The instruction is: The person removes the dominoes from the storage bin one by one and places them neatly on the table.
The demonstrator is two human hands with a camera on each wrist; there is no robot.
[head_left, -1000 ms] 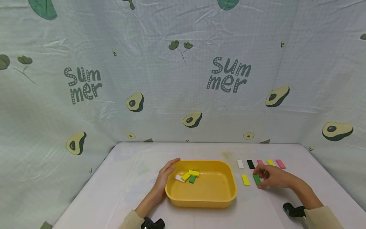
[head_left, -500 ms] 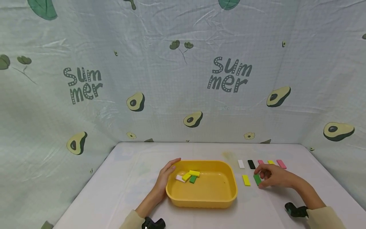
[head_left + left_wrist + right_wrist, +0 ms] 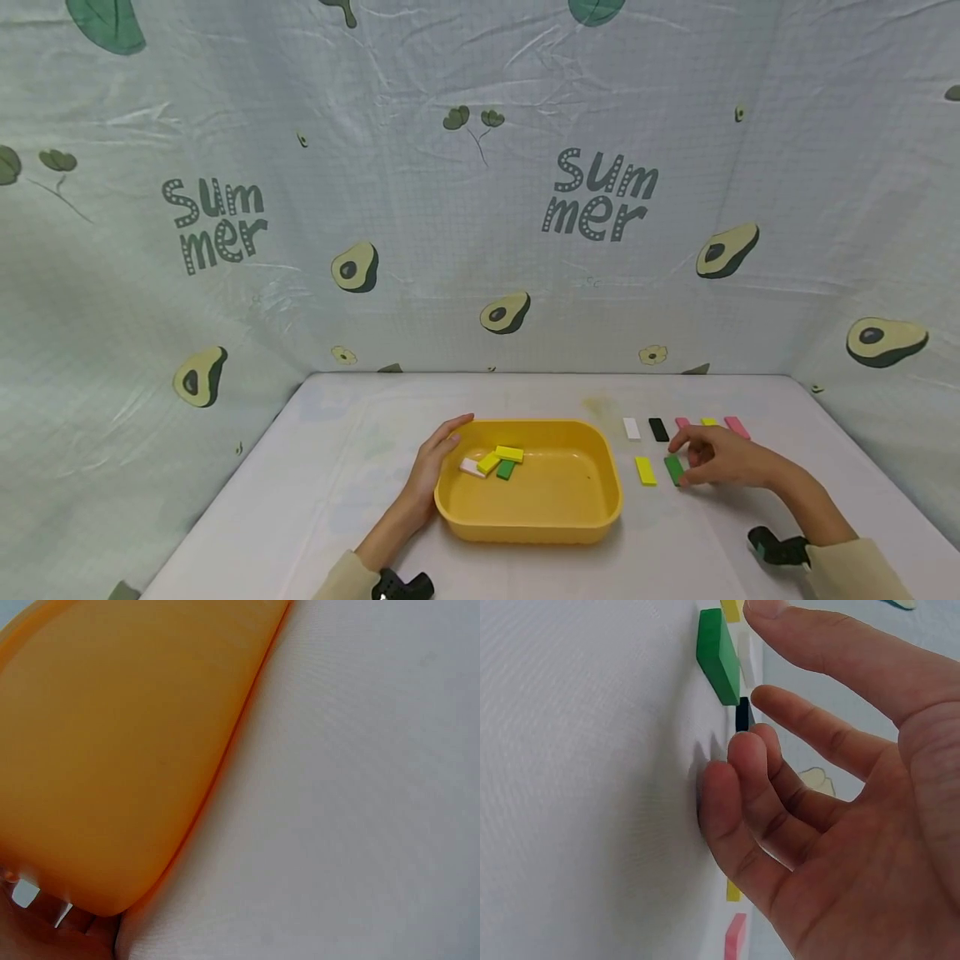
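A yellow tray [image 3: 603,500] sits mid-table, its outer wall [image 3: 112,750] filling the left wrist view. My left hand [image 3: 442,446] rests flat against its left rim. In the tray lie a white block [image 3: 471,467], two yellow blocks [image 3: 509,453] and a green block [image 3: 506,470]. My right hand [image 3: 686,454] hovers just right of a green block [image 3: 672,469] lying flat on the table. Its fingers [image 3: 780,720] are spread and hold nothing, the thumb close above the green block [image 3: 718,656]. A yellow block [image 3: 645,471] lies left of it.
Behind the right hand, white [image 3: 632,428], black [image 3: 658,430], pink [image 3: 682,423], yellow [image 3: 708,422] and pink [image 3: 737,427] blocks form a row. Printed cloth walls enclose the white table [image 3: 300,500] at the back and both sides.
My right hand's fingers have come off the green block and drawn slightly back to the right. The block stays flat on the table. The left hand has not moved.
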